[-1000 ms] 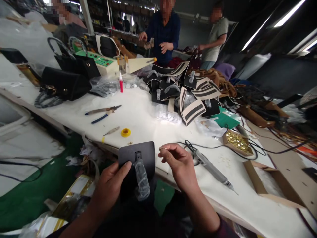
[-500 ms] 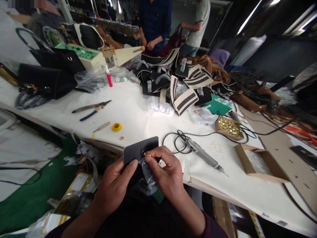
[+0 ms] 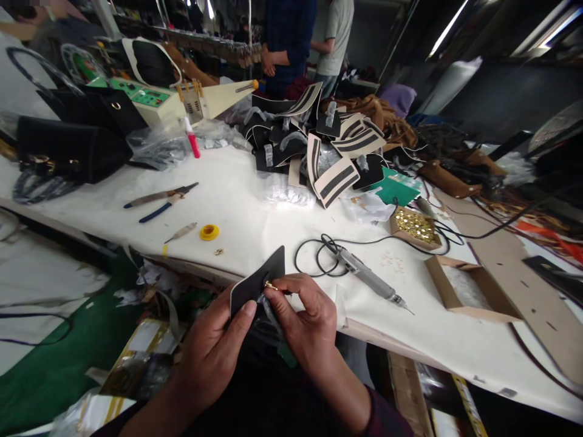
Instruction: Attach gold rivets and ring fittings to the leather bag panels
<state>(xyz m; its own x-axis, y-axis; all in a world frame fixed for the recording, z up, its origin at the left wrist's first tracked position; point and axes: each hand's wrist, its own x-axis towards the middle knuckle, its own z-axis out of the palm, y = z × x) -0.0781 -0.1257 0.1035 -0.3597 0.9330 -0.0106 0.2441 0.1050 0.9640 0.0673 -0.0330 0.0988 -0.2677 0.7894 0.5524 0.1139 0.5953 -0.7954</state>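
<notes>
My left hand (image 3: pixel 212 340) is closed on the edge of a black leather panel (image 3: pixel 262 276), thumb on its near face. The panel stands tilted over the table's front edge. Between thumb and forefinger, my right hand (image 3: pixel 306 315) pinches a small gold metal fitting (image 3: pixel 269 284) against the panel's face. Clear plastic wrap (image 3: pixel 269 311) hangs from the panel below the fitting. A small gold piece (image 3: pixel 219 252) and a yellow ring-shaped roll (image 3: pixel 209 232) lie on the table left of the panel.
A grey electric screwdriver (image 3: pixel 371 276) with a looped black cord lies to the right. Near it are a box of gold hardware (image 3: pixel 414 227) and an open cardboard box (image 3: pixel 473 291). Pliers (image 3: pixel 161 200) rest at left. Stacked black panels (image 3: pixel 337 149) fill the back; two people stand beyond.
The panel has turned to a steeper, more edge-on angle in my left hand. My right hand still pinches the gold fitting. The whole view has shifted slightly.
</notes>
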